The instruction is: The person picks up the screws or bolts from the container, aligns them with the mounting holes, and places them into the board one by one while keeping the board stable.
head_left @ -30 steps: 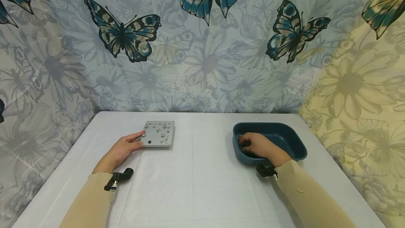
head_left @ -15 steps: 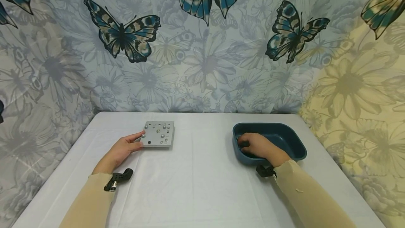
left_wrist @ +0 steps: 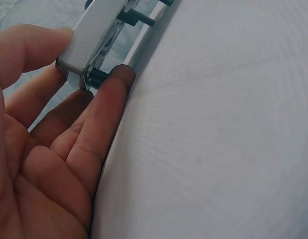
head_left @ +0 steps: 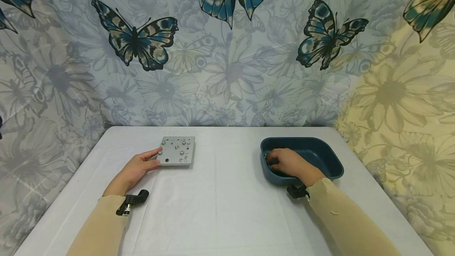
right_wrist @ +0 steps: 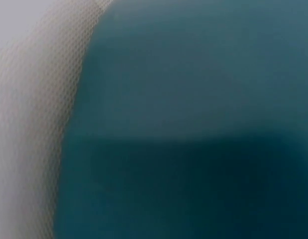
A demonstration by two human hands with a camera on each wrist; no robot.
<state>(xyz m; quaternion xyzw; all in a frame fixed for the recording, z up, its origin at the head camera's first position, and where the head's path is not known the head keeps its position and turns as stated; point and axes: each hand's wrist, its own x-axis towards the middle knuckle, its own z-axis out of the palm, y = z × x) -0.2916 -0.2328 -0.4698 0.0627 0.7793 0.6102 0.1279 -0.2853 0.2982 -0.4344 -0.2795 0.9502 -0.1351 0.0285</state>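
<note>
My left hand [head_left: 136,169] holds a square metal plate [head_left: 174,154] by its left edge, over the left part of the table. Several bolts and holes show on the plate's upper face. In the left wrist view, the thumb rests on the plate's edge [left_wrist: 86,42], and other fingertips [left_wrist: 125,77] reach under it beside a threaded bolt [left_wrist: 98,77]. More bolt shanks stick out below. My right hand [head_left: 289,163] reaches down into a dark blue bin [head_left: 321,155] with bent fingers. The fingertips are mostly hidden, and I cannot tell what they hold. Blurred blue bin wall fills most of the right wrist view.
A white cloth [head_left: 217,200] covers the table, its surface bare between the plate and the bin. Behind it hangs a floral backdrop [head_left: 231,74] with butterflies. Each wrist carries a black camera mount, one at the left wrist [head_left: 136,198], one at the right [head_left: 298,191].
</note>
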